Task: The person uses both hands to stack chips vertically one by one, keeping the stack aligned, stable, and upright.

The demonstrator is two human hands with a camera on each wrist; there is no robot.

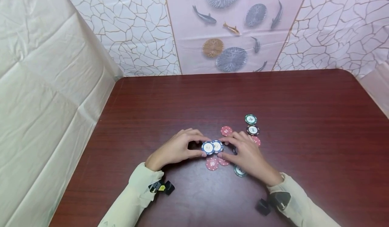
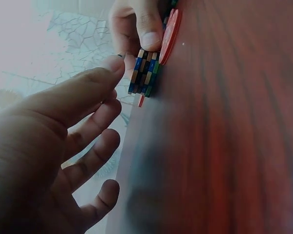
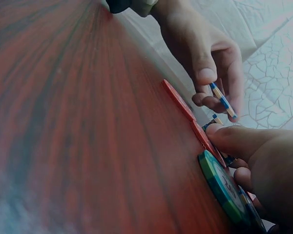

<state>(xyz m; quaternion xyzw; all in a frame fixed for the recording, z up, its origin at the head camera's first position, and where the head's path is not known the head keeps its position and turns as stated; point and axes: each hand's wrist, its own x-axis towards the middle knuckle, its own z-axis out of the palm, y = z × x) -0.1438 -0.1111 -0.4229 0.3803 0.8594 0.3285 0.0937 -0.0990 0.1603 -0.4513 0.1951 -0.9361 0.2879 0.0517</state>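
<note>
My left hand [image 1: 179, 147] pinches a single blue-and-white poker chip [image 1: 207, 148] between thumb and fingers; its edge shows tilted in the right wrist view. That chip overlaps another blue chip [image 1: 217, 146] at the top of a short stack. Thumb and fingertips of my right hand [image 1: 247, 152] grip this stack from the right. Blue, black and green edges of the stacked chips [image 2: 144, 73] show in the left wrist view. Just in front of the stack lie two red chips, one marked 10 [image 1: 212, 164] and the other [image 1: 224, 162] partly covered.
A green chip [image 1: 240, 171] lies below my right hand. Beyond that hand are a red chip [image 1: 226, 131], a green chip [image 1: 251, 119], a black chip [image 1: 253, 130] and another red chip [image 1: 256, 141]. The brown wooden table [image 1: 167, 98] meets patterned cloth behind.
</note>
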